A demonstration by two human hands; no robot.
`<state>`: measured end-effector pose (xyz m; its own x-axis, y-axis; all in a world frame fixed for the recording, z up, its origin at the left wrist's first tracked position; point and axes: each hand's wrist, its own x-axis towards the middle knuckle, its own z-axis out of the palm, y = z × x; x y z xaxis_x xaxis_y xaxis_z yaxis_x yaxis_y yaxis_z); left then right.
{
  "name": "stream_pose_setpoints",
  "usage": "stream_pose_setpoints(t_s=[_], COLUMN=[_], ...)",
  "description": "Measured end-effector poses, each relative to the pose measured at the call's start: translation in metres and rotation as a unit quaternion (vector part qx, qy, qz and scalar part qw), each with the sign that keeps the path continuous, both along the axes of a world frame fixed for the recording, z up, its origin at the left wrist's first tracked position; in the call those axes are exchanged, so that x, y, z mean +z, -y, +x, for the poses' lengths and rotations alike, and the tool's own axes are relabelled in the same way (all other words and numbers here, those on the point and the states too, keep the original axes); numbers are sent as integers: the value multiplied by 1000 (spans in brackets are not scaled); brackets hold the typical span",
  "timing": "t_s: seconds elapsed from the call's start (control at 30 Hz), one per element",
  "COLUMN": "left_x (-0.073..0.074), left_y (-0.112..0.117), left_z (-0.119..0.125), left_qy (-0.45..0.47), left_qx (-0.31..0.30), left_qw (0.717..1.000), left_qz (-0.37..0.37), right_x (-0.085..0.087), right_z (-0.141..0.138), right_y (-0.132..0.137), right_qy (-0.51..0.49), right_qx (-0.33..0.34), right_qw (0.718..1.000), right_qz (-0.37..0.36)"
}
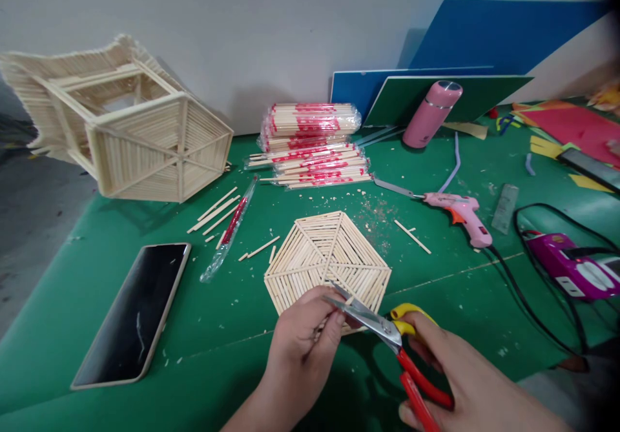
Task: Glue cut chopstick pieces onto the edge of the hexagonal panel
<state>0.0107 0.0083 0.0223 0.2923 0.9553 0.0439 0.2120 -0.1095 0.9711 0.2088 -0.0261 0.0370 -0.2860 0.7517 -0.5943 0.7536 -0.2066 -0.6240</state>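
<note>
A flat hexagon panel of wooden sticks lies on the green table just beyond my hands. My left hand is closed in a pinch on a short wooden stick piece at the panel's near edge. My right hand grips the red and yellow handles of a pair of cutters. The metal jaws reach left, across the stick piece at my left fingertips.
A smartphone lies at the left. A large stick-built frame stands at the back left. Packs of wrapped chopsticks, loose sticks, a pink glue gun, a pink bottle, coloured boards and a purple tool surround them.
</note>
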Motion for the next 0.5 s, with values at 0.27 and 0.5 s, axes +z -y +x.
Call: stream_pose_setpoints(t_s=[0.27, 0.5], left_x=[-1, -1], left_y=[1, 3], left_z=[1, 3], left_qy=[-52, -59], left_qx=[-11, 0], left_qw=[996, 997], left_qz=[71, 53], right_x=[5, 4], right_z=[-6, -7], right_y=[2, 0], right_qy=[-55, -100], right_qx=[-27, -56], right_qw=[998, 993], right_qz=[-6, -11])
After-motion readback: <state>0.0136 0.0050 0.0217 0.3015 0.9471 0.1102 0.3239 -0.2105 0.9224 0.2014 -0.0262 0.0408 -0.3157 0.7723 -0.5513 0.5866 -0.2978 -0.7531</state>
